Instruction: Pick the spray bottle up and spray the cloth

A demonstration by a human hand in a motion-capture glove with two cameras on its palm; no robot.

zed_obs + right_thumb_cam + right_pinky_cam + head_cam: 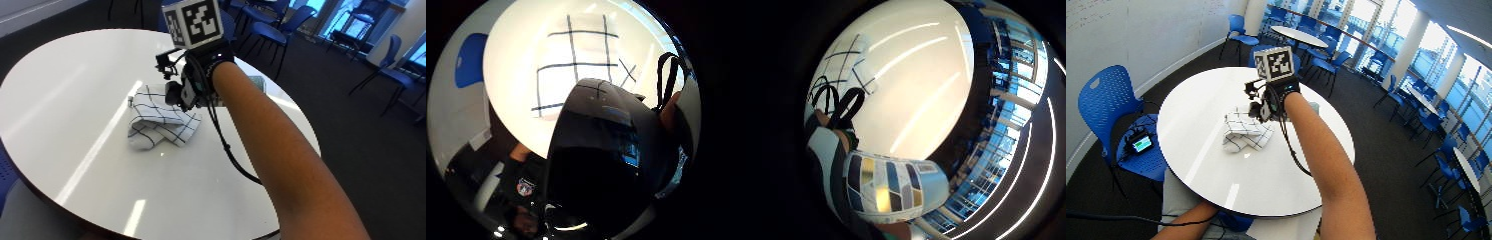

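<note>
The right hand in the black glove (196, 82) is up in the air over the round white tabletop (66, 75). Its fingers are wrapped around a pale plastic spray bottle (888, 187), which sits right against the palm. It is too hard to tell what is inside the bottle.

Under the fingers lies a folded white cloth with dark crossing lines (163, 125). It rests flat on the tabletop and does not touch the bottle. The cloth is well in from the tabletop's edge, with bare white top on every side of it. Blue chairs (1112, 100) stand on the floor, far out past the fingers.

The bottle has a label of little blue, gold and grey blocks. No words on it can be read.
</note>
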